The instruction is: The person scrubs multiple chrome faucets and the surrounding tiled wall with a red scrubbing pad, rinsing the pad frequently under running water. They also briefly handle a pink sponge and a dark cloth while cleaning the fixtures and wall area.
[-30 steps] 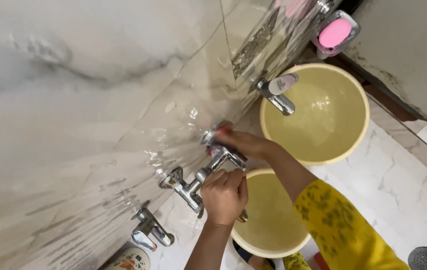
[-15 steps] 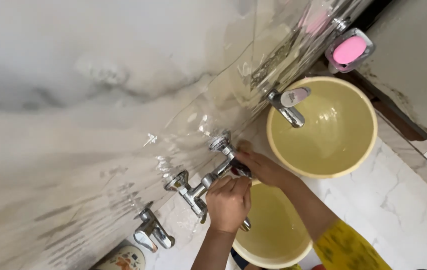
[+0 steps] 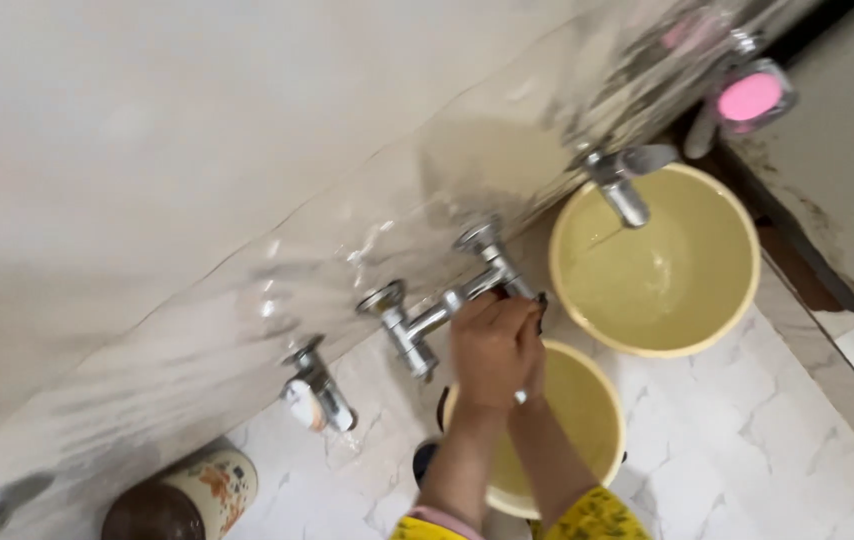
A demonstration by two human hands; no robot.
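Both hands are bunched together on the chrome wall mixer tap [image 3: 447,300]: the left hand [image 3: 487,345] is curled closed over its middle body, while the right hand [image 3: 530,345] sits mostly hidden behind it, so its grip cannot be told. Directly under them stands a small cream bucket [image 3: 597,420], its contents blurred. Just beyond it, a larger cream bucket [image 3: 717,300] holding water sits under a single chrome tap [image 3: 622,185], on the white marble-patterned floor [image 3: 787,440] against a glossy wet tiled wall [image 3: 247,180].
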